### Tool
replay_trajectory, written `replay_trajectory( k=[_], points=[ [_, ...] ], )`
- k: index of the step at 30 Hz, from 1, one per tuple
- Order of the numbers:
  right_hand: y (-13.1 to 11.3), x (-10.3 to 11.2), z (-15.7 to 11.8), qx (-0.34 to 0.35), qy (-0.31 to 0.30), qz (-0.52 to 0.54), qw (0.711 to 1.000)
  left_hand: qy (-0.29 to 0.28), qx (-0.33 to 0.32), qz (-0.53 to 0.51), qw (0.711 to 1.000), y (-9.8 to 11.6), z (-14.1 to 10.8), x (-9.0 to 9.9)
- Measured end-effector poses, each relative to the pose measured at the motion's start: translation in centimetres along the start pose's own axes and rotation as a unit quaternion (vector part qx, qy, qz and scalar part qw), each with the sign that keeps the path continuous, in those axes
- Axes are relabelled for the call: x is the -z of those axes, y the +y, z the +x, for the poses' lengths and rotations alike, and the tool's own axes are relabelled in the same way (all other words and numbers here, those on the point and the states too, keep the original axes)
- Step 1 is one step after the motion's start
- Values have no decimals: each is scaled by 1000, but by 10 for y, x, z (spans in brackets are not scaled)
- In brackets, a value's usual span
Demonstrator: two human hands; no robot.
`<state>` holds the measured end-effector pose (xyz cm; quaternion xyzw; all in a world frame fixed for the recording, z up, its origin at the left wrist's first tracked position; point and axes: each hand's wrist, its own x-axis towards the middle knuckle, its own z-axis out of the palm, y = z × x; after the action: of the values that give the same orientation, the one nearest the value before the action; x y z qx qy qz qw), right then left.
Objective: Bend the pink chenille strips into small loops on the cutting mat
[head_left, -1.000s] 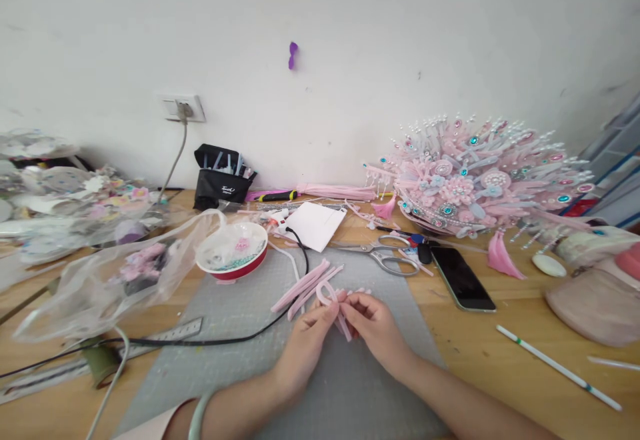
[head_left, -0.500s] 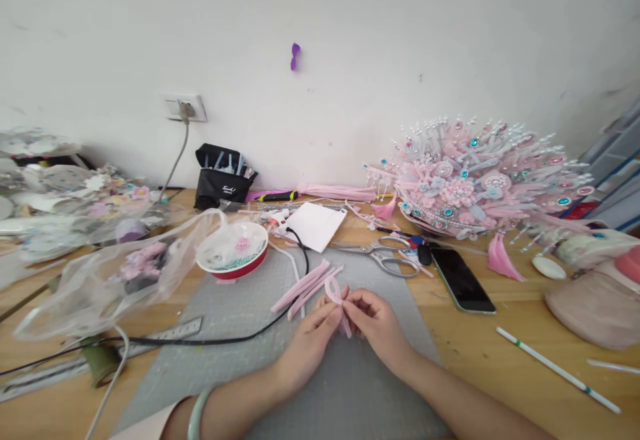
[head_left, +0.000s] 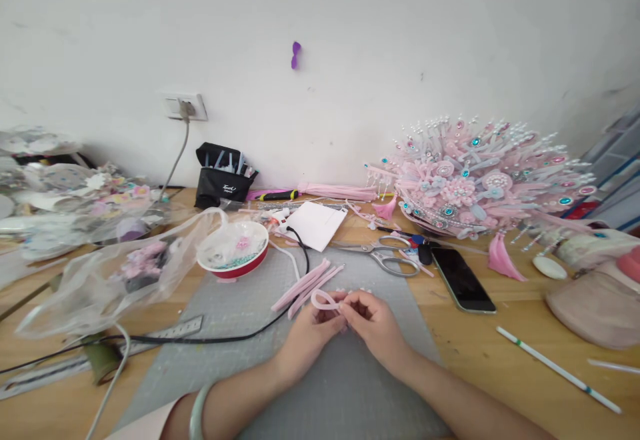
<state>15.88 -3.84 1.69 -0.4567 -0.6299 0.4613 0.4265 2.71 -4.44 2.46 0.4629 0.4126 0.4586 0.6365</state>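
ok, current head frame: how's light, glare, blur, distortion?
Head view: light diffuse, shadows soft; head view: no strong glare on the phone screen; head view, far right: blue-edged stack looks stretched and soft; head view, centre: pink loop readable at the hands, fine texture unresolved.

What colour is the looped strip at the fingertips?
The looped strip is pale pink, seen in the head view.

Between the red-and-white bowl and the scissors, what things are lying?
In the head view, a white cord and a black cord lie between the bowl and scissors; a flat white piece's near corner is closest to the scissors.
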Motion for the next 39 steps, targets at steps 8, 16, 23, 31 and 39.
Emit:
replay_trajectory(
  k=[8, 16, 23, 31, 39],
  points=[
    [-3, 4, 1, 46, 5, -53, 998, 59, -14, 35, 998, 6, 1, 3],
    [-1, 2, 0, 74, 12, -92, 993, 61, -21, 66, 996, 7, 2, 4],
    [-3, 3, 0, 60, 9, -84, 995, 42, -31, 70, 996, 9, 0, 2],
    [-7, 1, 0, 39, 5, -52, 998, 50, -39, 70, 996, 8, 0, 2],
    [-2, 0, 1, 19, -22, -10, 1000, 55, -29, 54, 997, 7, 1, 2]
  ],
)
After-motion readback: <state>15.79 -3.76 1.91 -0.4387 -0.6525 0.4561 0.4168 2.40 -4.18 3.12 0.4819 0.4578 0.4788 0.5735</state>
